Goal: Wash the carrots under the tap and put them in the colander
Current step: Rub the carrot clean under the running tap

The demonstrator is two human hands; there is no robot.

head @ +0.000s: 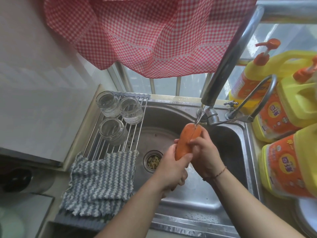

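Left of your sink (202, 208): wire rack (109, 148), three upturned glass jars (112, 130) on it, striped cloth (101, 181) draped over its near end. Right: yellow detergent bottles (289, 162). Behind: red gingham curtain (145, 35).

Carrot (186, 140): orange, at centre. Curtain (145, 35), 12 o'clock: red-and-white gingham. Cloth (99, 179), 8 o'clock: blue-grey and white zigzag stripes. Sink (197, 203): silver steel. Tap (228, 64), 1 o'clock: silver, dark at the spout end. Bottles (288, 167), 3 o'clock: yellow, orange labels, orange pump tops. Jars (120, 115), 10 o'clock: clear glass on a silver wire rack (96, 146). Wall (34, 66), 9 o'clock: white. Bracelet (221, 172) on right wrist: thin, reddish-brown.
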